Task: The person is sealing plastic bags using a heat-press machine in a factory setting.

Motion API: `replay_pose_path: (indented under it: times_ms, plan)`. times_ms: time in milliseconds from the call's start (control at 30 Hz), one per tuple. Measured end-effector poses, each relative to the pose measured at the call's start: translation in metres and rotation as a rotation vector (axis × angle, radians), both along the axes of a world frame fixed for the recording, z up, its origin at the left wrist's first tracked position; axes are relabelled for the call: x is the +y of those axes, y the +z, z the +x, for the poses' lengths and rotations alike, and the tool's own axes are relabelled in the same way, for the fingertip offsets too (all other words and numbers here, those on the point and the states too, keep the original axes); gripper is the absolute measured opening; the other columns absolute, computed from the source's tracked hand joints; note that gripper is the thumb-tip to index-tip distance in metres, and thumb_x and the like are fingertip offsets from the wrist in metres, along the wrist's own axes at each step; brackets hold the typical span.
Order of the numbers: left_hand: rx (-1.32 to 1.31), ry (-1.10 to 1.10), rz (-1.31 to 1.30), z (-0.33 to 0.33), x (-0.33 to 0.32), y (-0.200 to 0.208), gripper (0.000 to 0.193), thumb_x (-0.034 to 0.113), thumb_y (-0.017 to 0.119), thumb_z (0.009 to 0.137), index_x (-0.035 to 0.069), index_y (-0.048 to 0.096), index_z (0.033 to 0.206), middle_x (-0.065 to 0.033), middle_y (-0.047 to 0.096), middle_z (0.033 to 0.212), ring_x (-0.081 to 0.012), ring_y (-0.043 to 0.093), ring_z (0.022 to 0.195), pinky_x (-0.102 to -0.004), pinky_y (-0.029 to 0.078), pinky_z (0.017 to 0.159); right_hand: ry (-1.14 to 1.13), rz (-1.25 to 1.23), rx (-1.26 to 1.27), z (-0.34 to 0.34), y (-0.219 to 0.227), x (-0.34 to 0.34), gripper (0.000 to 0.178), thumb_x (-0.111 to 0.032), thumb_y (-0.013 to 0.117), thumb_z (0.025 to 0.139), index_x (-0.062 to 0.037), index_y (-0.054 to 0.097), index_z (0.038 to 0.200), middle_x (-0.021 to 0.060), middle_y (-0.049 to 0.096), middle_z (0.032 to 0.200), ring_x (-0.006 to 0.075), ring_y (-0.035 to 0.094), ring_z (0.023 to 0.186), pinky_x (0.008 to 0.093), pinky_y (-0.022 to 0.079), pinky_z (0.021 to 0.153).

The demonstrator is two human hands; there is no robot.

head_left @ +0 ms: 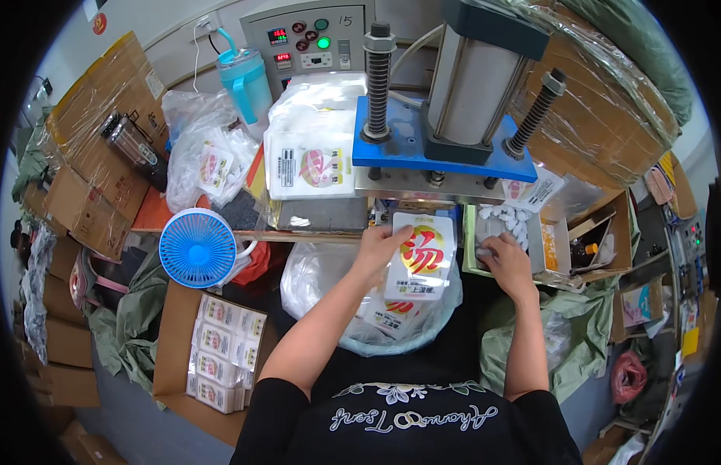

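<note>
pinching a white printed pouch [420,263] by its upper left edge, the left hand [380,249] holds it in front of the blue press [411,146]. the right hand [507,262], fingers bent, reaches into a green box [469,236] of small white pieces [518,220], in front of the press and toward its right; whether it has caught one, i cannot tell. more pouches [391,319] lie low in front of the press, in a bag-lined bin [453,310]. left of the press, a stack of bags [310,167] lies on the desk [153,211]. farther left of the press are a blue fan [196,246] and a dark flask [135,149].
</note>
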State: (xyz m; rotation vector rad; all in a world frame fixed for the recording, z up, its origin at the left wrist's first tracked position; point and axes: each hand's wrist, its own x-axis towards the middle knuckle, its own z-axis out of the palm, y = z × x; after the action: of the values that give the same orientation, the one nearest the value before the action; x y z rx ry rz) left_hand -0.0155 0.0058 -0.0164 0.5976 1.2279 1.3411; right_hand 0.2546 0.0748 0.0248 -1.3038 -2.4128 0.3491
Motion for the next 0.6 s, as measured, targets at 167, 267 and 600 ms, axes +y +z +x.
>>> replay_pose_path:
  times_ms: [167,267,600]
  plan:
    - [1.154,0.346,0.167,-0.065,0.001,0.034,0.050,0.036,0.066,0.087,0.004,0.059,0.126,-0.0152,0.065,0.118,-0.0313,0.062,0.107,-0.0426,0.047,0.091,0.002,-0.024,0.112,-0.011,-0.007,0.008,0.014,-0.004,0.064,0.077,-0.0022,0.059,0.091,0.0129,0.056,0.084,0.0287,0.060,0.075,0.0383,0.048,0.068]
    - [1.705,0.281,0.143,-0.105,-0.012,-0.002,0.068,0.047,0.061,0.087,0.010,0.044,0.141,-0.0152,0.043,0.145,-0.0340,0.037,0.136,-0.0544,0.027,0.108,0.035,0.073,0.210,-0.011,-0.014,0.012,0.021,0.001,0.062,0.077,-0.0030,0.061,0.097,0.0122,0.055,0.084,0.0262,0.058,0.074,0.0365,0.047,0.067]
    - [1.218,0.343,0.307,-0.072,-0.069,0.031,0.009,0.010,0.069,0.079,0.006,0.070,0.087,-0.0072,0.063,0.081,-0.0274,0.060,0.080,-0.0397,0.046,0.079,-0.126,-0.231,0.615,-0.017,0.001,0.007,0.015,-0.004,0.068,0.083,-0.0040,0.067,0.099,0.0020,0.063,0.081,0.0098,0.057,0.075,0.0248,0.047,0.068]
